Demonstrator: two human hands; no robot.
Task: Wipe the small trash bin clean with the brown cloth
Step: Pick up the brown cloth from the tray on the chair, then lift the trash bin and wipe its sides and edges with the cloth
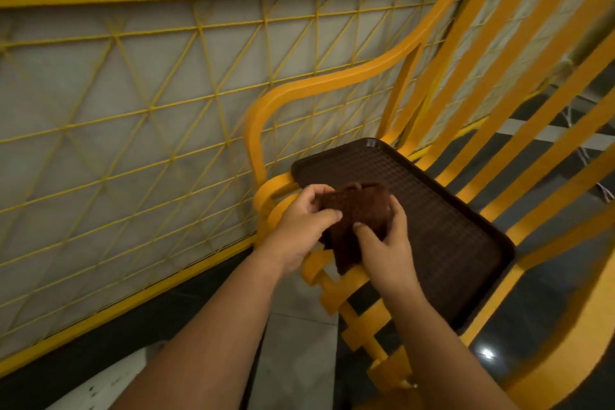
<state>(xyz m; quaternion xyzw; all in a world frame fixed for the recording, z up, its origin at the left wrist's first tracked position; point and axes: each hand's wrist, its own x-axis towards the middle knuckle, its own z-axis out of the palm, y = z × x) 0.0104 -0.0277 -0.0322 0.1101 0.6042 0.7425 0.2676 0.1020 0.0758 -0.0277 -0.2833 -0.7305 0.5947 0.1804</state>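
The brown cloth [356, 220] is folded and held between both hands above the near left corner of a dark brown tray [449, 210]. My left hand [303, 226] grips its left edge, thumb across the top. My right hand [386, 240] pinches its right side, with the thumb on the cloth's front. A lower flap of the cloth hangs down between my wrists. No trash bin is clearly in view; a white speckled object [109, 379] shows at the bottom left, partly cut off by the frame.
The tray lies on the seat of a yellow slatted chair [499, 83]. The chair's curved armrest [299, 93] rises just left of my hands. A yellow wire-mesh fence [133, 93] runs along the left in front of a grey wall. Dark glossy floor lies below.
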